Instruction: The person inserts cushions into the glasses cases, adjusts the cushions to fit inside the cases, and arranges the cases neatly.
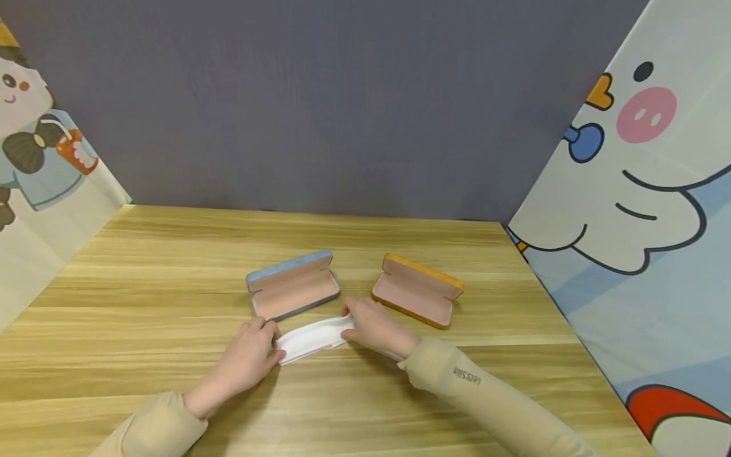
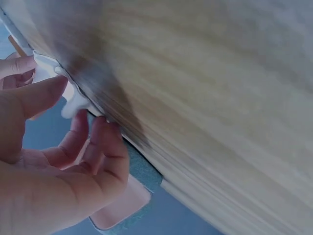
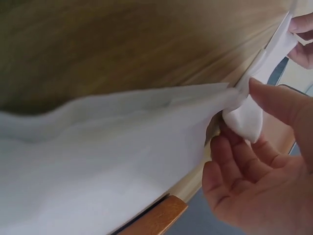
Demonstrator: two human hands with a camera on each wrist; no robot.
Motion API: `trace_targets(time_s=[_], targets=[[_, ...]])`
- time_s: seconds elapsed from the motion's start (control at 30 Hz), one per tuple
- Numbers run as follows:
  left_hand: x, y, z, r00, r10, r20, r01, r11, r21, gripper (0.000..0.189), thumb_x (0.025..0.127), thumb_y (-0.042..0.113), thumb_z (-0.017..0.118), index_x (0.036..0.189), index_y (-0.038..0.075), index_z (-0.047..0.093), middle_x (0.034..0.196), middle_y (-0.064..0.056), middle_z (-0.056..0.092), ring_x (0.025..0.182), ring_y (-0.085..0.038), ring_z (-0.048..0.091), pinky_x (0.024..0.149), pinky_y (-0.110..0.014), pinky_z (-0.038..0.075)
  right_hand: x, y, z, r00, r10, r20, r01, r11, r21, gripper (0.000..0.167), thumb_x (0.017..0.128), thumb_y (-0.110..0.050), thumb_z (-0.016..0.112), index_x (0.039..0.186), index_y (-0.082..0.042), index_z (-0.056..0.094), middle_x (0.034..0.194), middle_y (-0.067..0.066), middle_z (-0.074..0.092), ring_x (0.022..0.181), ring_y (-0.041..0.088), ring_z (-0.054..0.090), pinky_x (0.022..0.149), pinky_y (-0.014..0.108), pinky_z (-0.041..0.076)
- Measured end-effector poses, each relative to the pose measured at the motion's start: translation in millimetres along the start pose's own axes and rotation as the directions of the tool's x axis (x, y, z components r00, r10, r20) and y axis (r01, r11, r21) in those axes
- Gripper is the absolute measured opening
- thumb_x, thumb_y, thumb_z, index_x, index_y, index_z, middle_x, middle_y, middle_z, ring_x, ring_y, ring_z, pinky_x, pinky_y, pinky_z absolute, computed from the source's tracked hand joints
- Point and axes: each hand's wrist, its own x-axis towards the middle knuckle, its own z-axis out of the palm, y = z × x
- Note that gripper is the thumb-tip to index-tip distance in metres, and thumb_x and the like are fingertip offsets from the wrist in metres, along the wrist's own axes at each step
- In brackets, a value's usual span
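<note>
A folded strip of white cloth (image 1: 311,337) lies on the wooden table between the two hands. My left hand (image 1: 248,355) pinches its left end, thumb at the near edge and fingers at the far edge. Farther right, my right hand (image 1: 374,327) grips the strip between thumb and fingers. In the right wrist view, more of the white cloth (image 3: 107,166) spreads out past that hand, beneath the forearm. Just beyond the hands stand two glasses cases with raised lids: a blue one (image 1: 289,265) behind the left hand and an orange one (image 1: 422,270) behind the right. Both have pinkish linings.
The wood-grain table (image 1: 171,266) meets a dark grey panel (image 1: 320,108) at its back edge. Cartoon-printed sheets hang at the left (image 1: 51,209) and right (image 1: 674,228).
</note>
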Motion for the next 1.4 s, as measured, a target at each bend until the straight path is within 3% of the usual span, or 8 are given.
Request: trace_targets(time_s=[0.2,0.33,0.53,0.83,0.97,1.17,1.4], targets=[[4.5,0.4,-1.2,0.996,-0.064,0.058,0.072,0.986,-0.149,0.019,0.077,0.005,0.076,0.087,0.004,0.06,0.075,-0.001,0.055,0.069,-0.013,0.049,0.059,-0.024,0.041,0.2,0.2,-2.2,0.999,0.025,0.029,-0.029,0.989,0.146,0.033,0.086,-0.009,0.068,0.116,-0.001,0.059,0.086,0.005,0.061,0.072,0.012,0.049,0.063,0.022,0.043],[5.8,1.2,-2.4,0.989,-0.109,0.099,0.128,0.97,-0.206,0.014,0.081,0.004,0.071,0.09,0.002,0.061,0.07,0.0,0.052,0.063,-0.012,0.045,0.054,-0.021,0.036,0.6,1.0,-3.3,0.999,0.031,0.014,-0.033,0.983,0.181,0.03,0.087,-0.004,0.066,0.116,0.002,0.062,0.081,0.005,0.06,0.068,0.012,0.046,0.06,0.02,0.039],[7.6,1.0,-2.0,0.99,-0.103,0.094,0.121,0.97,-0.213,0.005,0.085,0.004,0.067,0.088,0.002,0.063,0.068,0.0,0.052,0.061,-0.012,0.044,0.052,-0.021,0.035,1.9,1.7,-5.8,0.999,0.015,-0.034,-0.008,0.982,0.187,0.023,0.086,-0.002,0.065,0.109,0.002,0.067,0.082,0.008,0.064,0.067,0.011,0.047,0.058,0.019,0.038],[3.3,-0.5,-5.5,0.994,-0.102,0.03,0.106,0.959,-0.262,0.004,0.088,0.002,0.062,0.089,-0.002,0.06,0.071,-0.005,0.061,0.06,-0.01,0.048,0.051,-0.019,0.039,6.3,-1.1,-16.8,0.998,0.034,-0.046,-0.023,0.971,0.236,0.022,0.09,-0.004,0.06,0.111,0.0,0.066,0.081,0.006,0.058,0.065,0.011,0.047,0.053,0.018,0.038],[3.0,-2.0,-10.4,0.994,-0.109,-0.027,0.097,0.953,-0.287,0.005,0.088,0.0,0.06,0.092,-0.002,0.059,0.076,-0.009,0.066,0.063,-0.01,0.054,0.052,-0.018,0.044,10.8,-1.9,-22.3,0.998,-0.007,-0.055,0.022,0.963,0.269,0.018,0.093,-0.004,0.057,0.109,-0.001,0.064,0.091,0.009,0.063,0.07,0.011,0.054,0.056,0.017,0.045],[7.7,-4.9,-23.1,0.987,-0.117,-0.11,0.08,0.952,-0.297,0.005,0.089,0.0,0.061,0.093,-0.002,0.06,0.078,-0.013,0.069,0.065,-0.014,0.06,0.052,-0.02,0.046,21.7,-4.7,-27.1,0.991,-0.065,-0.117,0.098,0.948,0.302,0.012,0.094,0.0,0.053,0.1,-0.003,0.063,0.097,0.013,0.065,0.067,0.012,0.052,0.054,0.015,0.041],[18.3,-10.5,-38.0,0.978,-0.138,-0.157,0.085,0.948,-0.306,0.004,0.088,-0.001,0.06,0.091,-0.004,0.06,0.077,-0.014,0.069,0.066,-0.016,0.061,0.054,-0.02,0.047,36.8,-8.2,-32.6,0.993,0.033,-0.115,0.026,0.881,0.473,0.014,0.092,0.003,0.054,0.094,-0.005,0.065,0.098,0.013,0.064,0.067,0.011,0.05,0.055,0.017,0.041]])
